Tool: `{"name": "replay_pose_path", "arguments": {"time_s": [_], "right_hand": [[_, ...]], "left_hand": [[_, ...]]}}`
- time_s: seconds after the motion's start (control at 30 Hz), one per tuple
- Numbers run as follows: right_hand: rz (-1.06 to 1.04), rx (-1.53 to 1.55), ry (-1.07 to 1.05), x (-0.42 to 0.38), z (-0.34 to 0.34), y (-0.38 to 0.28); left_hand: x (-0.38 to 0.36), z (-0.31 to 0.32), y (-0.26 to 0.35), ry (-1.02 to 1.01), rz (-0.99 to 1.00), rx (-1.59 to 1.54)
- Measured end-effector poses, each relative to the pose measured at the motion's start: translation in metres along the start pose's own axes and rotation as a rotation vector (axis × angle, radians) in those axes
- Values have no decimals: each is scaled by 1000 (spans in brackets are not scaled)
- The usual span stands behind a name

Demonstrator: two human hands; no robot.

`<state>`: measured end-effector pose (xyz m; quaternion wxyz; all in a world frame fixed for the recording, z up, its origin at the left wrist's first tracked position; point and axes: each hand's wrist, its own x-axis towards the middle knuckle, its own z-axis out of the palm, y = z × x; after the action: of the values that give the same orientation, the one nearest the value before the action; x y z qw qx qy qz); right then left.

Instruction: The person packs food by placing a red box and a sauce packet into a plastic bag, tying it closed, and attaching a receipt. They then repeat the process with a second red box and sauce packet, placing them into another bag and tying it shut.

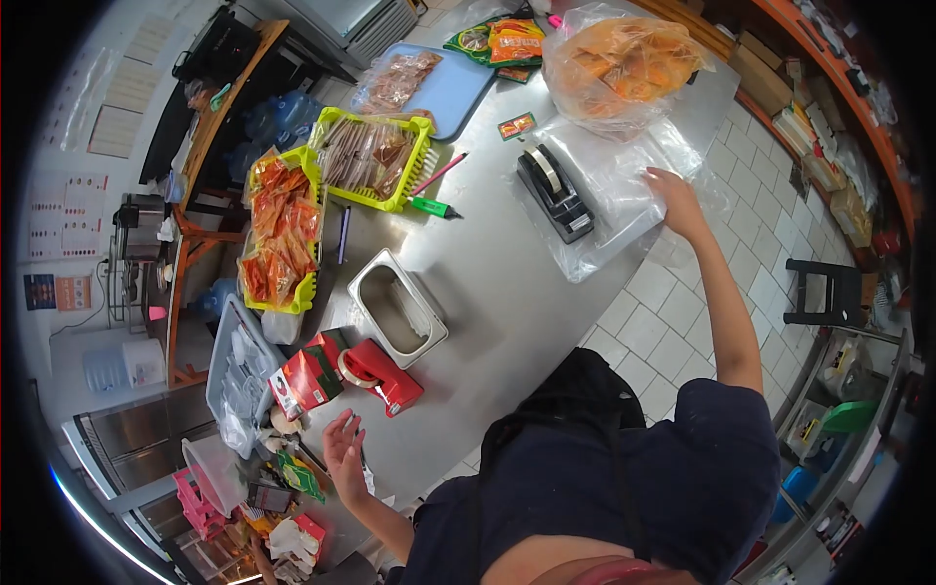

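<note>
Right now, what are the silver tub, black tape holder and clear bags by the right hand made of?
The tub looks like metal, maybe stainless steel: smooth, silvery and shiny. The black tape holder seems hard plastic: crisp edges, slight shine. The bags look like thin plastic: see-through and wrinkly.

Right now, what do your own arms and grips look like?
Human, no hardware. The left grip and right grip are ungloved hands. The forearms are uncovered, with no watch, cable or marking that I can make out. Short, dark navy sleeves look plain.
</note>
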<state>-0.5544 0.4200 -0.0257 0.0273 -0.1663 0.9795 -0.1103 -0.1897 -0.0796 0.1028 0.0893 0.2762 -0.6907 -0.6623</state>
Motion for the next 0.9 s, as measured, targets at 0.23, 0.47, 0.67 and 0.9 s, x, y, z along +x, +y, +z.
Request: {"name": "replay_pose_path", "arguments": {"time_s": [0.23, 0.47, 0.67, 0.9], "right_hand": [[276, 1362, 237, -5, -21, -45], [80, 801, 848, -1, -8, -133], [441, 842, 582, -3, 61, -174], [539, 1105, 371, 14, 28, -146]], "left_hand": [[-4, 17, -3, -12, -58, 1], [2, 64, -2, -268, -111, -62], [-9, 78, -18, -338, -136, -69], [-18, 71, -31, -318, -141, 6]]}}
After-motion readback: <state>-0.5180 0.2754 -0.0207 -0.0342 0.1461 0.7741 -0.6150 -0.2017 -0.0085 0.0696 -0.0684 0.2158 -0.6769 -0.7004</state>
